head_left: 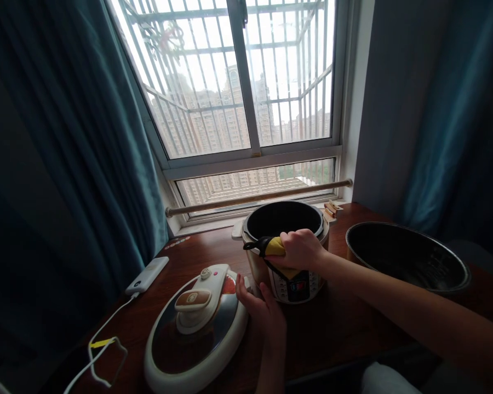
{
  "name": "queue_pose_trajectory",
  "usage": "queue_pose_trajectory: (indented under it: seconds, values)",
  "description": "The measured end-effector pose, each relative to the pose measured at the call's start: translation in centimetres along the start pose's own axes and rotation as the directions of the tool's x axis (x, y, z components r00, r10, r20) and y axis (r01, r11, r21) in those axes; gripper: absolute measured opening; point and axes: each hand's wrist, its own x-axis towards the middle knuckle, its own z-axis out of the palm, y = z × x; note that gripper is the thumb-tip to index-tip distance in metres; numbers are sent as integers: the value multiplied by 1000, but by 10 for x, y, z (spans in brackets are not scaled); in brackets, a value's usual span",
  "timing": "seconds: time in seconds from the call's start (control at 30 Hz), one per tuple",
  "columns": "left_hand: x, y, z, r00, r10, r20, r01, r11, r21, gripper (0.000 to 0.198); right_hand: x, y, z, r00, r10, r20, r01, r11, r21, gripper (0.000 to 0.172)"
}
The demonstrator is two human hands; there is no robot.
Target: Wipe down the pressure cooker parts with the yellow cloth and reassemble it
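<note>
An electric pressure cooker body (258, 271) stands on the wooden table, its dark round opening facing up. My right hand (304, 250) is closed around a yellow and black cloth (276, 247) at the cooker's front rim. Part of the cloth hangs over the front above the control panel (299, 287). My left hand (263, 311) is open, fingers apart, between the cooker's lower left side and the lid; whether it touches either I cannot tell. The cooker lid (229, 350), white-rimmed with a brown and white handle, lies on the table to the left.
A dark inner pot (406, 257) rests on the table at the right. At the left lies a white power bank (148, 274) with a white cable (107, 317) plugged in. Small brown items (332, 209) sit behind the cooker by the window. A horizontal rail (258, 198) crosses below the window, and blue curtains hang at both sides.
</note>
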Motion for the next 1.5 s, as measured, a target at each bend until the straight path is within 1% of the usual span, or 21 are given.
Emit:
queue_pose_trajectory:
  seconds: [0.13,0.2,0.27,0.37,0.43,0.47,0.53,0.57,0.6,0.63,0.7,0.73,0.77,0.83,0.93,0.97,1.03,1.17,1.27,1.37,1.5]
  values:
    - [-4,8,-4,999,34,33,-34,999,-14,49,-7,-5,-3,997,74,-16,-73,995,63,59]
    - [-7,11,-6,997,64,50,-64,998,-8,50,-15,-10,1,986,133,-104,-119,985,128,53]
    - [-13,12,-11,992,107,69,-107,994,-1,51,-25,-14,7,954,186,-237,-134,967,218,50]
    - [-21,12,-20,978,195,77,-197,980,12,52,-39,-16,15,905,199,-375,-64,937,344,58]
    - [-19,16,-26,954,296,57,-298,953,47,54,-46,-15,16,902,169,-398,12,911,413,62]
    - [-16,20,-28,931,359,59,-363,929,68,54,-49,-14,15,902,156,-403,48,891,451,62]
    - [-3,35,-26,864,491,111,-501,859,104,50,-53,-12,13,887,173,-428,104,829,550,54]
    - [6,45,-22,825,539,166,-560,821,114,46,-54,-11,12,863,221,-454,119,785,608,47]
    - [15,56,-16,787,574,226,-608,784,124,41,-55,-9,12,820,302,-485,122,737,665,38]
    - [24,68,-8,760,588,276,-637,759,137,38,-56,-8,12,758,404,-512,114,692,713,32]
    - [39,88,10,693,597,404,-686,718,116,33,-55,-3,15,616,578,-534,72,634,770,29]
    - [44,95,20,656,586,476,-707,698,114,31,-55,1,17,575,623,-531,40,627,778,31]
    - [47,100,28,618,569,543,-727,676,121,30,-54,4,20,565,640,-521,6,629,778,32]
    - [50,104,42,572,515,639,-759,628,173,31,-53,10,25,605,628,-489,-49,642,765,34]
    - [54,100,49,546,481,685,-795,557,243,30,-49,15,33,661,603,-446,-95,657,748,37]
    - [56,98,49,530,487,694,-808,538,241,29,-48,16,34,672,597,-438,-102,660,744,37]
    - [63,94,45,480,504,719,-837,509,202,28,-46,16,36,684,594,-424,-112,659,744,36]
    - [84,87,33,376,508,775,-868,485,103,32,-44,19,34,684,601,-414,-93,635,767,33]
    - [107,77,23,317,476,820,-852,523,25,32,-43,22,31,677,618,-400,-76,599,797,31]
    - [137,61,16,278,426,861,-789,612,-48,35,-40,22,29,662,643,-386,-71,566,821,31]
    - [178,39,17,210,361,908,-682,720,-129,44,-37,20,31,631,676,-382,-84,548,832,32]
